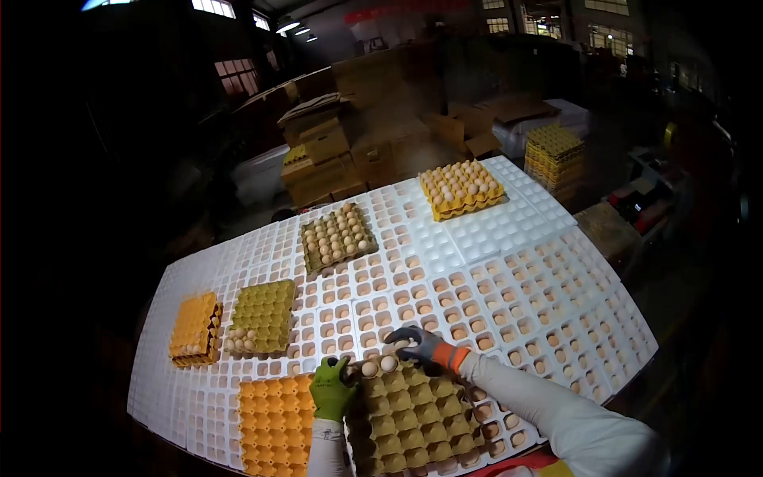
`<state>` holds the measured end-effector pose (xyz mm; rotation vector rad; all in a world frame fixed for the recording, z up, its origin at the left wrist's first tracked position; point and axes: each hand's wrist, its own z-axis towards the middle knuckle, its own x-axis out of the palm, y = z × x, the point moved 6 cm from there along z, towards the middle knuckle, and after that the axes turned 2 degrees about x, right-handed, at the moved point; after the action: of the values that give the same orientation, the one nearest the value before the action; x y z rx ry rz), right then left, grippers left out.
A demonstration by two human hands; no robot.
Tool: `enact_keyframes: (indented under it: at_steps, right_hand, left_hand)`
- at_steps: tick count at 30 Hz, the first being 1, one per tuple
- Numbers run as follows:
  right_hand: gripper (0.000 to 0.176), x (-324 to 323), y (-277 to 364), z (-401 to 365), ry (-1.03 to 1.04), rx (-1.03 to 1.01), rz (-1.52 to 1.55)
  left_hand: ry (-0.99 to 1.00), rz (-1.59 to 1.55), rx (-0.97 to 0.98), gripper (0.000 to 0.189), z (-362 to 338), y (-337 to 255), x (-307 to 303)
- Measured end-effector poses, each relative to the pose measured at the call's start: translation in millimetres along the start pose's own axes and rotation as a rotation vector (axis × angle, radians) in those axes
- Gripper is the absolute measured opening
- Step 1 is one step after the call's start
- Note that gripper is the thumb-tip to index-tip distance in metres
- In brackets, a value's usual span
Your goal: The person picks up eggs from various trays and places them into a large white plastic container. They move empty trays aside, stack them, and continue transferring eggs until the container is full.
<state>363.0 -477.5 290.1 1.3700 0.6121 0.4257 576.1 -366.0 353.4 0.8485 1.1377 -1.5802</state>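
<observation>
My right hand (pixel 425 348), in a grey glove with an orange cuff, curls over pale eggs (pixel 403 345) at the far edge of a brown pulp egg tray (pixel 413 417). The palm hides part of them. Two more eggs (pixel 378 366) sit in that tray's far row, between my hands; its nearer cups hold none. At the tray's far left corner is my left hand (pixel 332 388), in a green glove with dark fingertips. Its fingers are bent, and what lies between them is hidden. An orange tray (pixel 276 425) lies just left of this hand.
White foam trays (pixel 509 306) with eggs in their cells cover the table. On them stand an egg-filled brown tray (pixel 338 237), a partly filled olive tray (pixel 262 316), an orange stack (pixel 195 327) and a full yellow tray (pixel 461 189). Cartons (pixel 318 151) are piled behind.
</observation>
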Motion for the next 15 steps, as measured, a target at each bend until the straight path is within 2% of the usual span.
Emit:
enact_keyframes:
  at_steps: [1, 2, 4, 5, 6, 7, 9, 10, 11, 14, 15]
  right_hand:
    - [0.046, 7, 13, 1, 0.017, 0.056, -0.344]
    - [0.048, 18, 29, 1, 0.038, 0.121, -0.681]
    - [0.055, 44, 28, 14, 0.174, 0.216, -1.160]
    - [0.050, 58, 25, 21, 0.256, 0.245, -1.314]
    - [0.047, 74, -3, 33, 0.116, 0.209, -1.463]
    - [0.041, 85, -3, 35, 0.132, 0.182, -1.572]
    - [0.034, 99, -8, 44, 0.049, 0.185, -1.607]
    - [0.034, 102, -23, 53, -0.048, 0.215, -1.529]
    - [0.033, 98, -31, 57, -0.143, 0.244, -1.453]
    - [0.044, 51, 10, 33, 0.209, 0.067, -1.193]
    - [0.065, 34, 6, 35, 0.244, 0.255, -1.007]
  left_hand:
    - [0.095, 0.008, -0.057, 0.048, 0, 10, 12]
    - [0.184, -0.017, -0.056, 0.043, -1, 21, 24]
    - [0.301, 0.074, 0.024, 0.033, 7, 6, 11]
    - [0.286, 0.162, 0.071, 0.033, 9, 8, 16]
    - [0.267, 0.246, 0.113, 0.032, 7, 15, 32]
    - [0.241, 0.329, 0.154, 0.031, 8, 20, 44]
    - [0.247, 0.296, 0.249, 0.026, 13, 26, 59]
    - [0.255, 0.277, 0.295, 0.023, 13, 26, 62]
    - [0.351, 0.324, 0.229, 0.021, 22, 14, 49]
    - [0.275, 0.110, 0.173, 0.020, 24, 11, 20]
    - [0.176, -0.136, 0.026, 0.024, 19, 7, -1]
